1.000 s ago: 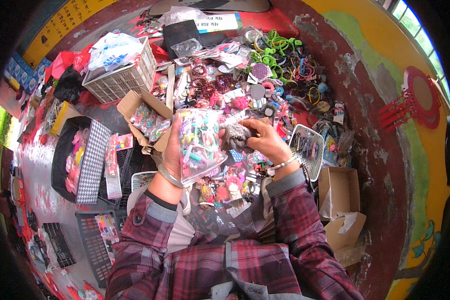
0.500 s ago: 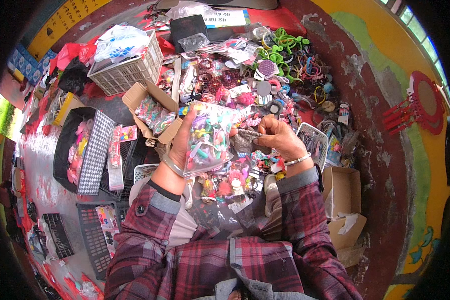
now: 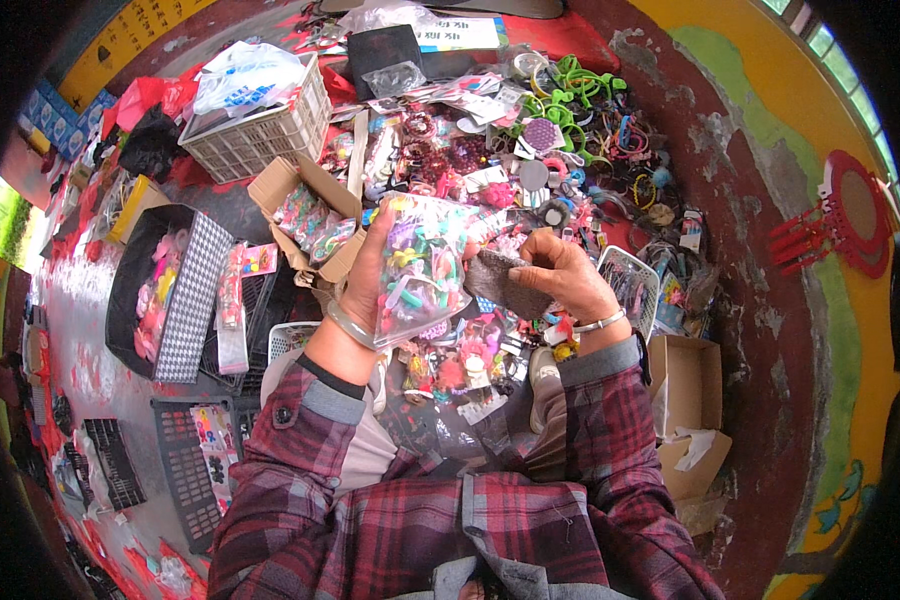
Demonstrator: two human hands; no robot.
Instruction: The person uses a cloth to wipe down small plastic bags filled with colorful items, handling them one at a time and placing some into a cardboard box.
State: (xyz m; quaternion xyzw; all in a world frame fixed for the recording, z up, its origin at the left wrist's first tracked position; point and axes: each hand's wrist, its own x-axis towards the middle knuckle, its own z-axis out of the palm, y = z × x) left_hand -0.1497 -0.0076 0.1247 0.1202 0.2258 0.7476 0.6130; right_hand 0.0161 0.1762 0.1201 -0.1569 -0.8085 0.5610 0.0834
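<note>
My left hand (image 3: 369,275) grips a clear plastic bag (image 3: 422,270) packed with small hair clips in green, purple, pink and teal. The bag is held upright, its left edge in the palm. Just to its right, my right hand (image 3: 568,282) pinches a dark grey cloth (image 3: 508,286) between thumb and fingers. The cloth hangs close beside the bag; whether the two touch, I cannot tell. Below both hands lies a heap of colourful hair accessories (image 3: 470,365), between my feet.
An open cardboard box (image 3: 344,194) of bagged trinkets stands beyond my left hand, near a white plastic crate (image 3: 255,140). Green headbands (image 3: 573,85) lie at the far right of the pile. A houndstooth bin (image 3: 185,310) sits left; a white basket (image 3: 642,268) and empty carton (image 3: 688,375) stand right.
The grey cloth has been spread out and hangs lower and flatter from my right hand. My left hand still holds the bag, which has tilted slightly.
</note>
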